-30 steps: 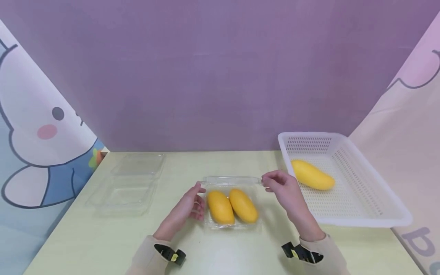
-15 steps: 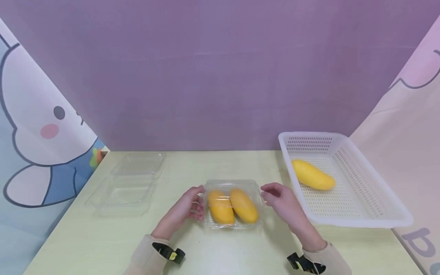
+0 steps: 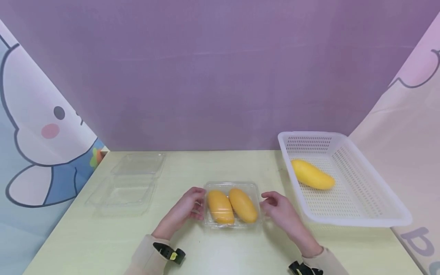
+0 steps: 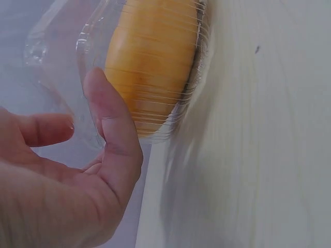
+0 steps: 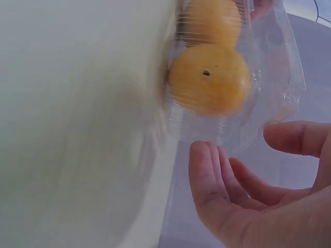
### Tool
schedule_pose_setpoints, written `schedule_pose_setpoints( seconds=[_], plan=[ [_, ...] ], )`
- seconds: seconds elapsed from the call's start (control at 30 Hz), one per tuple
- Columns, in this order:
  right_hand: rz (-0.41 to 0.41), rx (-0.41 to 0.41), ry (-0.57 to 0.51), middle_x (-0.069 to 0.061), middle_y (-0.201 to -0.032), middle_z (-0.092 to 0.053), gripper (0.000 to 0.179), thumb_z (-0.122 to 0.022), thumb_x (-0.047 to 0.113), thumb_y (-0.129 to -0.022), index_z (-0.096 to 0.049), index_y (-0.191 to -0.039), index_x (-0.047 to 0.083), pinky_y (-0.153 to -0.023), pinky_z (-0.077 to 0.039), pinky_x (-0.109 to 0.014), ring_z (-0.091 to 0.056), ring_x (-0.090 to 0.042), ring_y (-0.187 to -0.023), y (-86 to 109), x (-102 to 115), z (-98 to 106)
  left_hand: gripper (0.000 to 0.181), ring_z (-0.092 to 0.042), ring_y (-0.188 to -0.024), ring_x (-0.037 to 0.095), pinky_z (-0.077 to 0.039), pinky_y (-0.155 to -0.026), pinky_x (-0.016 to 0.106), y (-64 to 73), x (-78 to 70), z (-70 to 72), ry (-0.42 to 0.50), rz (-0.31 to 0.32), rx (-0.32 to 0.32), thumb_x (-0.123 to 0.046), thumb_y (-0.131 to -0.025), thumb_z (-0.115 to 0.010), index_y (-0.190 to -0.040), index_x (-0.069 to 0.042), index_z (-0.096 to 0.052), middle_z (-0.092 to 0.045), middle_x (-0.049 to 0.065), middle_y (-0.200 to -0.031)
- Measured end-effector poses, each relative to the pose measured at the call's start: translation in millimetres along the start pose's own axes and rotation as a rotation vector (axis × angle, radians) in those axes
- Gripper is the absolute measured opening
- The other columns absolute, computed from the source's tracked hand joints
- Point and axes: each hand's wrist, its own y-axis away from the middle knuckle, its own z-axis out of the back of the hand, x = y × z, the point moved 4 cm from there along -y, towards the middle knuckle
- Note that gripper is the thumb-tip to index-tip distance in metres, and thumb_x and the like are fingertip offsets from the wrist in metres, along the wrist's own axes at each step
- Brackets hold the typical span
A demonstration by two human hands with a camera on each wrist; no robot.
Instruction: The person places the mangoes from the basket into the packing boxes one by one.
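Note:
A clear plastic clamshell box [image 3: 231, 226] lies in the middle of the table with two yellow mangoes [image 3: 243, 205] inside. Its lid [image 5: 289, 67] is folded over the fruit, its edge standing out from the base in the right wrist view. My left hand [image 3: 187, 206] is at the box's left side, one fingertip laid along the plastic wall and another finger held apart in the left wrist view. On the opposite side is my right hand [image 3: 280, 210]; its thumb [image 5: 295, 137] meets the lid's corner, while its other fingers are spread below, close to the base.
To the right stands a white perforated basket [image 3: 361, 221] holding one more yellow mango [image 3: 313, 175]. A second clear clamshell box [image 3: 125, 191] lies with its lid folded back at the table's left. A purple wall [image 3: 220, 76] rises behind the table [image 3: 220, 254].
The box's lid has swung from upright at the back down over the mangoes. My right hand has come lower and nearer with it; my left has stayed at the left side.

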Motion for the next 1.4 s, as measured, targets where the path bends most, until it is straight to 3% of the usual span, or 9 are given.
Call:
schedule_pose_setpoints(
  seconds=[0.33, 0.73, 0.93, 1.17, 1.4],
  plan=[
    [-0.053, 0.074, -0.146, -0.011, -0.077, -0.066, 0.038, -0.061, 0.003, -0.090, -0.057, -0.124, -0.015, -0.064, -0.057, -0.034, -0.064, -0.021, -0.067, -1.9, -9, -7, 0.037, -0.057, -0.067, 0.020, -0.052, -0.059, 0.031, 1.6, 0.1, -1.7, -0.034, -0.008, -0.015, -0.013, -0.099, -0.046, -0.133, 0.001, -0.047, -0.054, 0.010, -0.088],
    [-0.131, 0.130, -0.249, -0.013, -0.078, -0.063, 0.035, -0.056, 0.001, -0.091, -0.055, -0.121, -0.017, -0.060, -0.057, -0.034, -0.062, -0.021, -0.063, -7.0, -17, -9, 0.033, -0.057, -0.067, 0.020, -0.053, -0.058, 0.032, 2.6, 1.3, -1.4, -0.073, -0.029, -0.054, -0.013, -0.101, -0.049, -0.131, 0.000, -0.049, -0.055, 0.010, -0.086],
    [-0.139, 0.122, -0.269, -0.015, -0.080, -0.063, 0.032, -0.055, 0.000, -0.093, -0.055, -0.120, -0.017, -0.059, -0.057, -0.032, -0.063, -0.022, -0.064, -6.8, -17, -9, 0.034, -0.058, -0.067, 0.020, -0.056, -0.060, 0.034, 14.6, 1.2, 1.6, -0.093, -0.028, -0.063, -0.012, -0.101, -0.050, -0.132, 0.002, -0.048, -0.055, 0.009, -0.080],
    [-0.137, 0.119, -0.283, -0.016, -0.080, -0.062, 0.031, -0.055, 0.000, -0.094, -0.054, -0.120, -0.017, -0.059, -0.057, -0.031, -0.063, -0.022, -0.064, -5.5, -16, -10, 0.050, -0.061, -0.071, 0.022, -0.057, -0.067, 0.037, 30.8, 3.0, 5.8, -0.085, -0.051, 0.024, -0.004, -0.088, -0.051, -0.136, 0.005, -0.043, -0.055, 0.011, -0.085],
    [-0.139, 0.113, -0.282, -0.015, -0.078, -0.062, 0.030, -0.055, 0.000, -0.094, -0.055, -0.119, -0.017, -0.059, -0.057, -0.030, -0.062, -0.021, -0.063, -4.9, -15, -10, 0.055, -0.062, -0.069, 0.021, -0.057, -0.066, 0.035, 36.2, 7.5, -0.8, -0.069, -0.087, 0.138, -0.004, -0.090, -0.053, -0.141, 0.006, -0.034, -0.056, 0.009, -0.084]
  ],
)
